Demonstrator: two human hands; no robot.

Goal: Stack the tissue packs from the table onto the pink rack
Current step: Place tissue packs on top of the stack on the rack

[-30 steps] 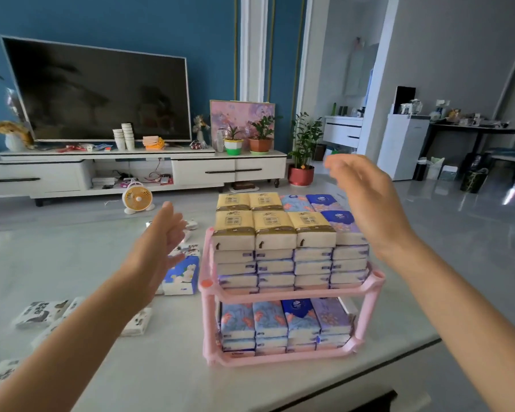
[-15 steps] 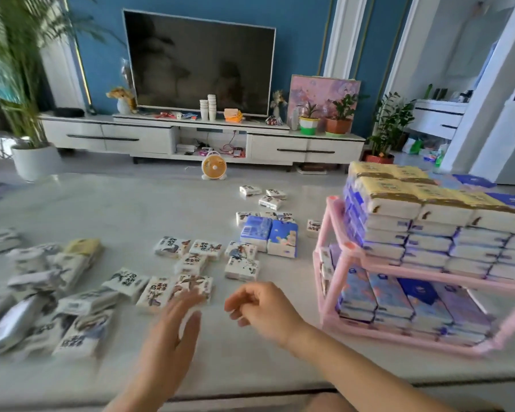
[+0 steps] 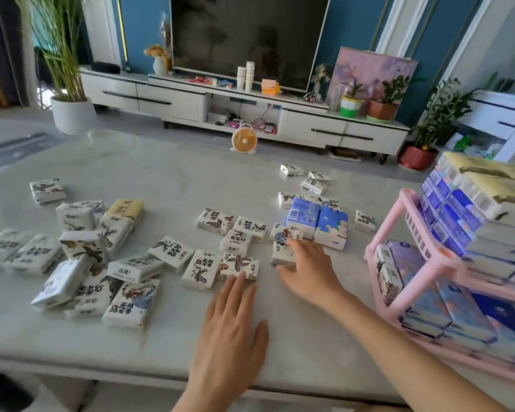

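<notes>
Tissue packs (image 3: 202, 270): light, soft, probably with a slippery wrap.
Pinch one across its short sides; left hand (image 3: 232, 328) and right hand (image 3: 309, 272) are spread open, holding nothing.

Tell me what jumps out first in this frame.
The loose white tissue packs strewn over the left and middle of the table catch the eye first, with two blue packs standing out mid-table. At the right edge the pink rack is crammed on both shelves. In the foreground the left hand and right hand reach flat toward the nearest packs.
</notes>
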